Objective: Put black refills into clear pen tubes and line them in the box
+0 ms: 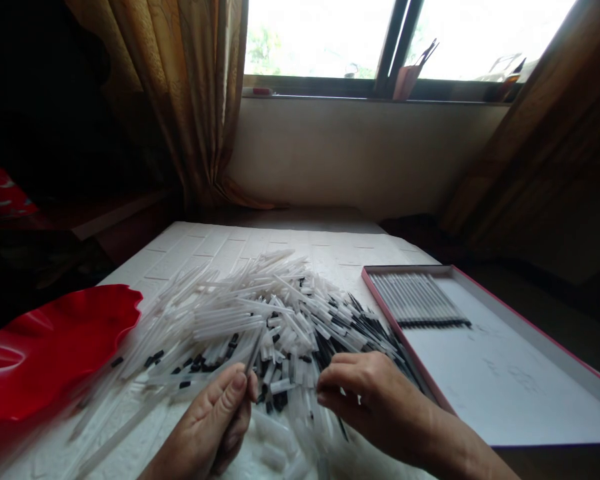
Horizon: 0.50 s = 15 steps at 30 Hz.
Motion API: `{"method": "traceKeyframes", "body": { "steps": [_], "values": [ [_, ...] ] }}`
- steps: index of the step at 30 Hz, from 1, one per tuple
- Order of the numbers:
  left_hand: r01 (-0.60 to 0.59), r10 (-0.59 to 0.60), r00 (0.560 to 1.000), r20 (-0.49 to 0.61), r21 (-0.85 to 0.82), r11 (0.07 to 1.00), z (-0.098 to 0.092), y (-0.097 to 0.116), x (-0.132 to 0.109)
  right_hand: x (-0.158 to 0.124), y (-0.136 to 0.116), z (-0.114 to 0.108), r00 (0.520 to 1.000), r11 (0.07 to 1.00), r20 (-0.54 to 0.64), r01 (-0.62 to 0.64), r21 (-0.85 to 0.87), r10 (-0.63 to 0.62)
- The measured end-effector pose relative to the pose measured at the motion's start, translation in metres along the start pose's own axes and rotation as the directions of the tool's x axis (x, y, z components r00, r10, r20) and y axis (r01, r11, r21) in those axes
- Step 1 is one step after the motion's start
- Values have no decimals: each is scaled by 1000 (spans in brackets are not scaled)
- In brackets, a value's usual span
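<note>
My left hand (pixel 225 413) is closed around a slim, greyish pen tube (pixel 253 350) that points up and away. Over the right side of the pile, my right hand (pixel 370 393) has its fingers pinched together; what is between them, if anything, is hidden. Close by lie thin black pen refills (pixel 367 327). Clear plastic pen barrels (pixel 230 320) are heaped in front of both hands. Short clear caps (pixel 283 385) and small black plugs (pixel 197 363) are mixed in among them.
A shallow pink-edged box (pixel 500 393) on the right holds a neat row of assembled-looking pens (pixel 423 300). At the left stands a red wavy-rimmed bowl (pixel 75 327). The white brick-patterned tabletop (pixel 325 250) reaches toward the wall, below a window and curtains (pixel 200 100).
</note>
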<state>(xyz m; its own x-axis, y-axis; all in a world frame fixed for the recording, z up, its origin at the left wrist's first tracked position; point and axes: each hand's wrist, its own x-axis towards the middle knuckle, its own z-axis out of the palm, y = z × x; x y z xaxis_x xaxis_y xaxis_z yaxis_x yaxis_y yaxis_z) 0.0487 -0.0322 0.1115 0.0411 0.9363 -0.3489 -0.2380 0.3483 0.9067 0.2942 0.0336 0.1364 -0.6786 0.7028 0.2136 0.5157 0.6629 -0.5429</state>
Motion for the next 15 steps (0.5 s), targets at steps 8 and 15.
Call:
{"method": "traceKeyframes", "body": {
  "steps": [8,15],
  "values": [
    [-32,24,998,64,118,993,2,5,-3,-4,-10,0,983,975,175,88,-206,-52],
    [78,-81,991,103,41,996,2,3,1,2,-15,9,975,953,220,100,-285,-36]
  ]
}}
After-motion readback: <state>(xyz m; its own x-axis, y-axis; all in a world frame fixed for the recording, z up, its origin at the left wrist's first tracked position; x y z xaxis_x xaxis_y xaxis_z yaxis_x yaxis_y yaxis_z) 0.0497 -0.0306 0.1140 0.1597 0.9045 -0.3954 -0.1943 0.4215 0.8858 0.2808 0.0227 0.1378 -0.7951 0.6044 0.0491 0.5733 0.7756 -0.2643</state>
